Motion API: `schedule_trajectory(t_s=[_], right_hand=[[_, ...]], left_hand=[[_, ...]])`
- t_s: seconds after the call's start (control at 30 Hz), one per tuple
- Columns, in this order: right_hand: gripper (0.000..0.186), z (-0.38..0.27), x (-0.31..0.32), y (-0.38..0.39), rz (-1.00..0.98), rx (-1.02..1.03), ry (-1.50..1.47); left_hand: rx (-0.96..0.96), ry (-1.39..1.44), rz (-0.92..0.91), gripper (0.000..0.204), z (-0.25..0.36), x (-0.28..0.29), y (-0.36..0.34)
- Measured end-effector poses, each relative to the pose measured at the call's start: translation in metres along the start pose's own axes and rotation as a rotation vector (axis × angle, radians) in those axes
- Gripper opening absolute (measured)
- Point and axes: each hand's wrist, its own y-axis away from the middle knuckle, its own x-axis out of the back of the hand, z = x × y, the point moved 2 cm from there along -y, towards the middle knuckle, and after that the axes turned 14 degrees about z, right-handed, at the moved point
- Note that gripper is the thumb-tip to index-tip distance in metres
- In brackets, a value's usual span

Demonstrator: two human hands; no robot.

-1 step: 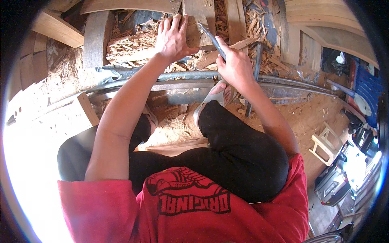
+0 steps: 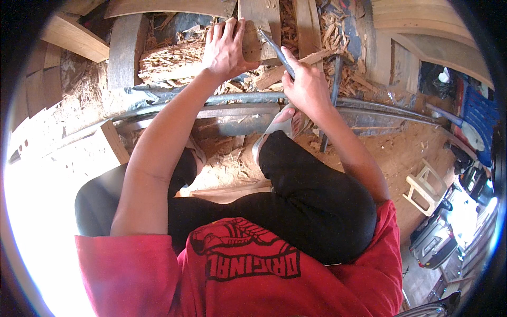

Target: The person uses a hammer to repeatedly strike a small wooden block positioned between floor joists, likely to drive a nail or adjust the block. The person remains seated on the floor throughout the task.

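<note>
My left hand [image 2: 225, 52] lies with fingers stretched out and slightly apart at the left side of a wooden block [image 2: 254, 48], its thumb near the block's close edge. In my right hand [image 2: 310, 89] is a slender dark metal tool [image 2: 276, 49], slanting away to the left. The tool's narrow tip is over the block's top, close to its middle; whether it touches the wood I cannot tell. My index finger runs along the shaft. An upright board [image 2: 259, 9] reaches away beyond the block.
Wood chips [image 2: 171, 62] surround the block. Metal pipes [image 2: 237, 99] cross in front of my feet, and a dark bar [image 2: 335, 87] stands right of my right hand. Planks [image 2: 127, 50] lie left. A small wooden stool [image 2: 424, 187] and a blue plastic chair [image 2: 478, 119] stand right.
</note>
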Motion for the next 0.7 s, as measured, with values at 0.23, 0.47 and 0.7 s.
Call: schedule_trajectory(t_s=[0.23,0.47,0.7], right_hand=[[0.063,-0.002,0.004,-0.001,-0.034,-0.011,0.019],[0.063,0.002,0.006,-0.002,-0.082,-0.006,0.016],[0.068,0.011,0.0,0.0,0.004,0.051,0.057]], left_hand=[[-0.04,-0.031,0.005,0.133,-0.001,-0.001,-0.003],[-0.019,-0.038,-0.024,0.131,0.001,0.0,-0.004],[-0.023,-0.022,-0.026,0.132,0.001,-0.001,-0.004]])
